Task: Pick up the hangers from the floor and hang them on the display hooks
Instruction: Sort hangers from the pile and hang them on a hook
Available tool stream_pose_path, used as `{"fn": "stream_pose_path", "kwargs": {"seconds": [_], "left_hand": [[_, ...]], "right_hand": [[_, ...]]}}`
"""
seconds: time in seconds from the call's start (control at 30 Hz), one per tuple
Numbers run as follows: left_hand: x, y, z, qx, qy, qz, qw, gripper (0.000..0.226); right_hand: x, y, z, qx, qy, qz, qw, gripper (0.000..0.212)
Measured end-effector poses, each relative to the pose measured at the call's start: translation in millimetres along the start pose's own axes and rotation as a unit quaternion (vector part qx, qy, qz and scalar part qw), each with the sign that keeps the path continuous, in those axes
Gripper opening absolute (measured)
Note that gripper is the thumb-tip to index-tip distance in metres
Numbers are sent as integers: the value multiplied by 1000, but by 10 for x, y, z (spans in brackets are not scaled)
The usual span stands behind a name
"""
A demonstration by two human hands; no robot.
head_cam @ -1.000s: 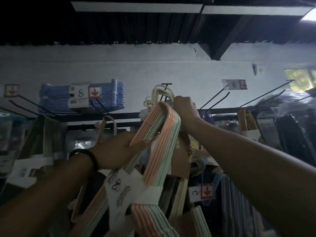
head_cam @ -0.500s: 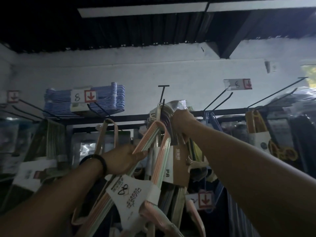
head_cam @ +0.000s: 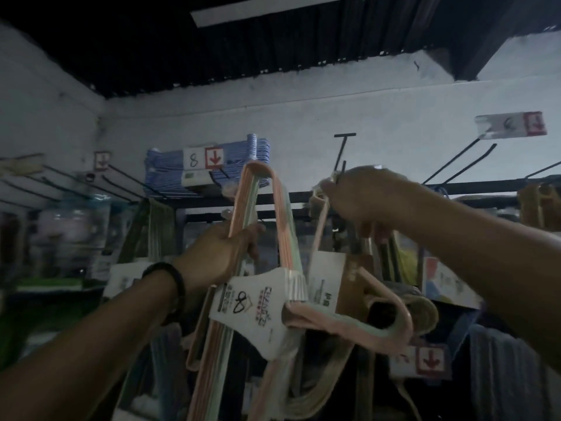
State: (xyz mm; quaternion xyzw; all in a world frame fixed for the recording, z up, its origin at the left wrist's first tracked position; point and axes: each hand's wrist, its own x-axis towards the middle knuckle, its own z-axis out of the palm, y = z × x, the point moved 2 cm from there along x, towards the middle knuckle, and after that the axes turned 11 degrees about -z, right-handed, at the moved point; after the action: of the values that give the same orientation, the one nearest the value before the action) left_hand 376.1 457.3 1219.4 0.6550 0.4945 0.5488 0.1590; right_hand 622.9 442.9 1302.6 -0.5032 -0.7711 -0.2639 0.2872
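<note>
Left hand [head_cam: 226, 253]: gripped the hanger bundle [head_cam: 283, 226] by one arm, below-left of the display hook [head_cam: 342, 153].
Right hand [head_cam: 364, 196]: pinched pale hanger hooks [head_cam: 317, 197] at that hook's tip.
Doing it well: raise the loops clear over the tip, left hand steadying the weight.

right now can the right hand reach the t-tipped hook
Probably yes: the right hand, pinching cream hangers, is right beside the hook, with nothing between them.
</note>
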Motion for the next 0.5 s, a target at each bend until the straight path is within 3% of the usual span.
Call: {"fn": "stream_pose_path", "kwargs": {"seconds": [0.07,0.13,0.2,0.27,0.37,0.5], "left_hand": [[13,-44,-189,-18,12,-19,1000,61],[37,-129,-332,-53,4,-54,997,47],[20,-226,-471,-79,-17,-73,994,31],[1,-369,-623,-90,-21,-73,993,28],[3,-583,-874,-30,11,-59,998,30],[79,-693,-1138,31,56,-17,998,26]], "right_hand": [[-45,-403,-173,158,36,-39,986,67],[-13,-755,-181,280,-27,-28,959,77],[99,-1069,15,250,-110,-33,961,71],[127,-1386,218,245,-165,-39,955,51],[210,-1756,452,271,-161,-47,948,34],[341,-2154,655,141,-156,-66,975,27]]}}
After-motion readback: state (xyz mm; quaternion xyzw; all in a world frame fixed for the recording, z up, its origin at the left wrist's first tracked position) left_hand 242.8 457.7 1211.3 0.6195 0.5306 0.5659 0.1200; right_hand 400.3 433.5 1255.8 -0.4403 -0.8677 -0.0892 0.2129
